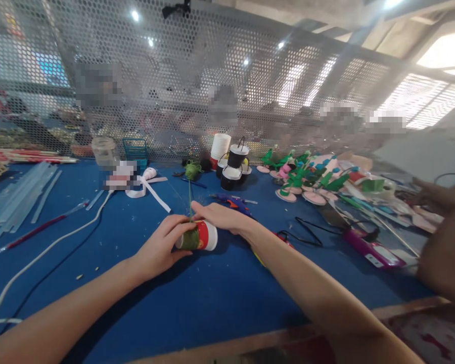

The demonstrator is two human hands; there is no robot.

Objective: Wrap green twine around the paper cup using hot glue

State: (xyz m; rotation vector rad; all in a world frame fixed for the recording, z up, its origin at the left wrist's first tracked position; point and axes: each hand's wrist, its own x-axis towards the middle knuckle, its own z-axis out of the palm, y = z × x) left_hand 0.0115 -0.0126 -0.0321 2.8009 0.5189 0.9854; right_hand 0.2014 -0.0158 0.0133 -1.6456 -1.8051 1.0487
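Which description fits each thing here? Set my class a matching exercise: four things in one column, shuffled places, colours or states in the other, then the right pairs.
Column 1
1. cup
2. yarn
3. buckets
4. sticks

Column 2
A. pale, piled at the far left
B. black, one on top of others
C. held in the left hand
D. green, in a ball

Right pairs: 1-C, 2-D, 3-B, 4-A

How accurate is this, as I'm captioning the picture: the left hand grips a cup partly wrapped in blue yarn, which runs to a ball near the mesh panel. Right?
Not quite: the head view shows green yarn, not blue. The left hand does grip a cup partly wrapped in it, and it runs to a ball near the mesh panel.
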